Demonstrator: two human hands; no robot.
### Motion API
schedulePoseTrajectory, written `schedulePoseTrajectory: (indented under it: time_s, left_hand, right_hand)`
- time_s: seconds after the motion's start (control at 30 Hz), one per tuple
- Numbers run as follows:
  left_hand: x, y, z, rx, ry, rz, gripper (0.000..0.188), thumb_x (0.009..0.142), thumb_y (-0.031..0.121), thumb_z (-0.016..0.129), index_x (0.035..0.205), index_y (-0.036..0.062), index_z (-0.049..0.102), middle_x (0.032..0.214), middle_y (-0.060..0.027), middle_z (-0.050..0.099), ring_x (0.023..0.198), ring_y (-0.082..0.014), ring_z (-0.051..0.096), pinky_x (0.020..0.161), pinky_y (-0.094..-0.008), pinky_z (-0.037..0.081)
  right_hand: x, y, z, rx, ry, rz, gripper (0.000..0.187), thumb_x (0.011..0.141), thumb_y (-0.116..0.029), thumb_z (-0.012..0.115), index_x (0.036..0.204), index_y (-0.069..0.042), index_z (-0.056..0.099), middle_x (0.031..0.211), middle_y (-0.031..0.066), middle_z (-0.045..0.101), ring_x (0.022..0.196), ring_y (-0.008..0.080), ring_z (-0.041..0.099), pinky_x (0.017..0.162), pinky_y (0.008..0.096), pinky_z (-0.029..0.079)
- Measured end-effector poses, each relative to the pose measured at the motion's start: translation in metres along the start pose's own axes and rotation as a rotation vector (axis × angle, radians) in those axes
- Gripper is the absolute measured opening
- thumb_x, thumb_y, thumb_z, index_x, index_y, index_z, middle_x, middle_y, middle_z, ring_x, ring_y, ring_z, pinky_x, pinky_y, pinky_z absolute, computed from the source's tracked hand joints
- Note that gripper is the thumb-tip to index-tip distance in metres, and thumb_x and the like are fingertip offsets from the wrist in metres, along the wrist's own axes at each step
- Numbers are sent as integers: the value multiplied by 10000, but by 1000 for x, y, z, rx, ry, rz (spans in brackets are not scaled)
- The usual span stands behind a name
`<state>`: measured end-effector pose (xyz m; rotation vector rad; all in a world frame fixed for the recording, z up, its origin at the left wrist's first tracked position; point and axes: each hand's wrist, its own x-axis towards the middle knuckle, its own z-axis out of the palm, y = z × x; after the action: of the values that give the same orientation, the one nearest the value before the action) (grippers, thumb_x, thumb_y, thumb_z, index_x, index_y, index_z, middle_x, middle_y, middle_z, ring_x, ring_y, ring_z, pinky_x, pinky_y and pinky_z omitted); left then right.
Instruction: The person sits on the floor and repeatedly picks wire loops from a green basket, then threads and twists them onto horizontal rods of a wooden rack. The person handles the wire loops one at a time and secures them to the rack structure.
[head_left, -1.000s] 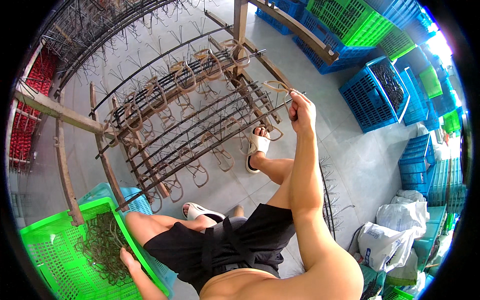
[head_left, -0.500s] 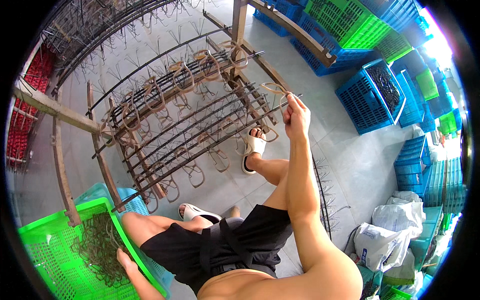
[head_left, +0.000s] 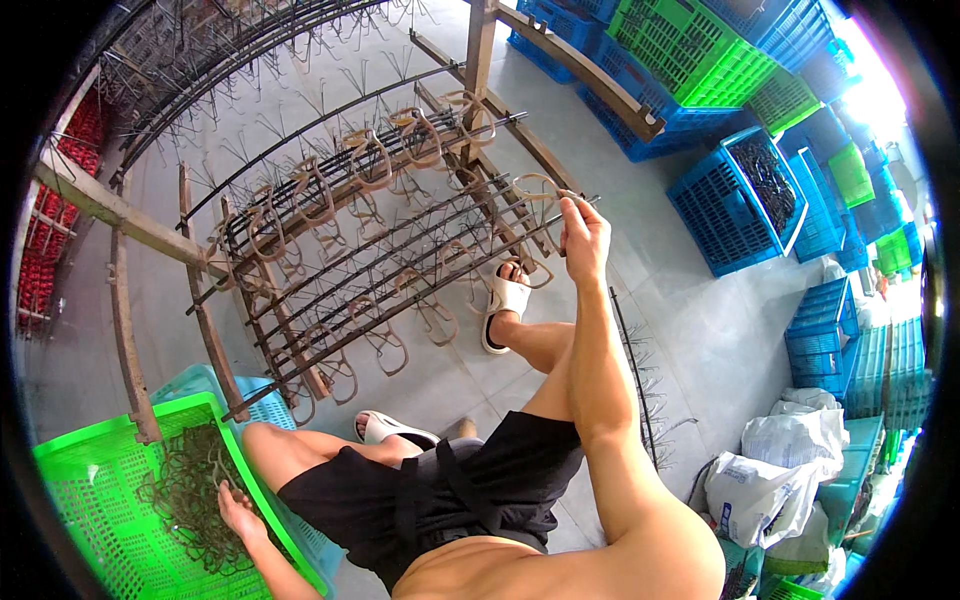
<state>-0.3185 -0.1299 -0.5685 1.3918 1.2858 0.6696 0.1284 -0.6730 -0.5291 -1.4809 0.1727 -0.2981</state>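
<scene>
My right hand (head_left: 583,238) pinches a tan eyeglass frame (head_left: 535,186) at the right end of the rack's front rod. Its fingers are closed on the frame's side, and the loop stands out to the left of them. At lower left my left hand (head_left: 240,514) is inside a bright green basket (head_left: 85,482), over a tangled heap of dark olive eyeglass frames (head_left: 185,500). Its fingers are closed around a frame at the heap's edge, only partly visible. Similar tan frames (head_left: 388,350) hang in rows from the rack (head_left: 330,265) of dark rods and thin wire hooks.
A light blue basket (head_left: 268,408) sits beneath the green one. At right stand a blue crate (head_left: 715,215) of dark pieces, stacked blue and green crates (head_left: 685,60), and white sacks (head_left: 755,495). A wire-hooked rod (head_left: 634,370) lies beside my right arm.
My right hand has shifted slightly left and down, bringing its eyeglass frame closer to the rod. My left hand has moved up and left within the basket, and its fingers now point upward.
</scene>
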Motion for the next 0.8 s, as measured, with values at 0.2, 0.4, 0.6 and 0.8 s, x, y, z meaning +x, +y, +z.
schedulePoseTrajectory:
  time_s: [0.2, 0.4, 0.6, 0.8]
  left_hand:
    - [-42, 54, 1, -89, 72, 237, 393, 942, 332, 480, 1159, 9, 537, 642, 43, 380, 548, -46, 336, 488, -202, 268]
    - [-109, 81, -3, -166, -346, 234, 234, 920, 205, 505, 971, -7, 590, 603, 36, 413, 493, -34, 334, 412, -216, 235]
    - [-134, 108, 67, -124, -895, 172, 216, 909, 153, 510, 928, -13, 646, 553, 54, 444, 456, -29, 348, 410, -201, 253]
    - [-125, 104, 65, -171, -1120, 62, 232, 930, 178, 509, 1019, -16, 601, 639, 28, 524, 531, -26, 411, 473, -180, 333]
  right_hand:
    - [-6, -1, 6, 29, 79, 22, 193, 889, -179, 567, 998, -44, 652, 559, -53, 455, 431, 35, 398, 387, 205, 316]
    - [-19, 12, 21, -823, 199, -265, 309, 874, -266, 572, 1061, -19, 579, 884, 130, 534, 821, 222, 541, 708, 375, 445]
    - [-196, -79, 122, -346, -970, -602, 408, 842, -213, 607, 1180, -6, 507, 1157, 180, 470, 1102, 322, 442, 920, 406, 375]
    - [-293, -67, 140, 31, -1459, 72, 180, 848, -79, 613, 991, 28, 636, 593, 23, 563, 473, 81, 513, 451, 212, 407]
